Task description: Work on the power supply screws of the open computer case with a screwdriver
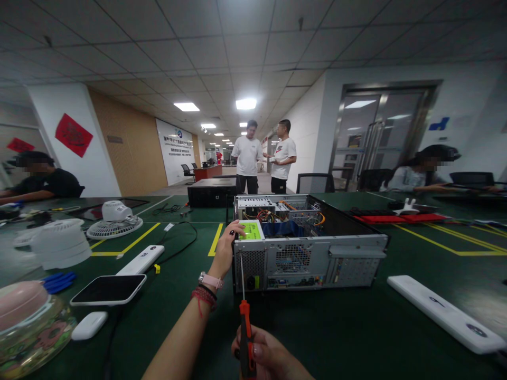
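Note:
An opened desktop computer case (320, 248) lies on the table, its rear panel facing me. My left hand (226, 248) is at its left rear corner, fingers bent over the top of the power supply (250, 230), which bears a bright green label. Low in front of the case, my right hand (263, 351) grips a red-and-black screwdriver (245, 322). The long shaft points up and away to the power supply's perforated rear plate, with the tip near its upper left. Whether the tip sits in a screw is too small to tell.
Left of me lie a phone (110, 290), a white power bank (141, 259), a small white case (89, 325), a pink-lidded jar (29, 327) and a white fan (114, 221). Another power bank (443, 311) is at right. A black case (212, 192) stands behind; several people are around.

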`<state>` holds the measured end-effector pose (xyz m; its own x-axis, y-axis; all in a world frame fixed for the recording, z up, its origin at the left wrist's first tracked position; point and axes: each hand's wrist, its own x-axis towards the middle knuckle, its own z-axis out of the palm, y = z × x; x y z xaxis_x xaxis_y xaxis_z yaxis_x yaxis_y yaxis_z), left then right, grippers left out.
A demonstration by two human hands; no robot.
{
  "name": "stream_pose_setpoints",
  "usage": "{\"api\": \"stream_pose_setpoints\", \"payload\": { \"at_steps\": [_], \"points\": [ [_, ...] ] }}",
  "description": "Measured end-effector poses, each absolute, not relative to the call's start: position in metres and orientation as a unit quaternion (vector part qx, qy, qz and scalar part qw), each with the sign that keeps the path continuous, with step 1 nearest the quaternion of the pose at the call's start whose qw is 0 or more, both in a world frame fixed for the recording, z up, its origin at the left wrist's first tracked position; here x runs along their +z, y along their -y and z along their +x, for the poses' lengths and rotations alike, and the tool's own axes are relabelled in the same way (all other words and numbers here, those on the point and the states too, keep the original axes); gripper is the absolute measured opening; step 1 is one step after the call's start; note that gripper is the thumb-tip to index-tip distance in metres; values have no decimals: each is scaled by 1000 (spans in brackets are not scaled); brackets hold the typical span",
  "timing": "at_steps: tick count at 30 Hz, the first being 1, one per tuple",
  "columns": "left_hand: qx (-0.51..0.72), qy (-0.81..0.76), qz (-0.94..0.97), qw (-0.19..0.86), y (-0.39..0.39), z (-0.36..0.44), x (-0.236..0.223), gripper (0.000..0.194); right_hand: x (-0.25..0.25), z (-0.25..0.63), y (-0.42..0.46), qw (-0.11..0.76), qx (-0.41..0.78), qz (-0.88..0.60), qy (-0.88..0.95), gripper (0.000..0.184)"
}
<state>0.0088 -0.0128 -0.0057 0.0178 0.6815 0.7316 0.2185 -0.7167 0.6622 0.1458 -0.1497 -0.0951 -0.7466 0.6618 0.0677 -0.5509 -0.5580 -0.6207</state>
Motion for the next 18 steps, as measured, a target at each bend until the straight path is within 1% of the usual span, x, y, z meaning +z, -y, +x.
{"api": "stream_pose_setpoints", "payload": {
  "at_steps": [13, 18],
  "points": [
    [620, -331, 689, 176, 11, 9, -7, 42, -94, 148, 152, 340, 878, -85, 325, 35],
    [625, -330, 683, 186, 12, 9, -6, 39, -92, 152, 153, 326, 880, -87, 333, 32]
  ]
}}
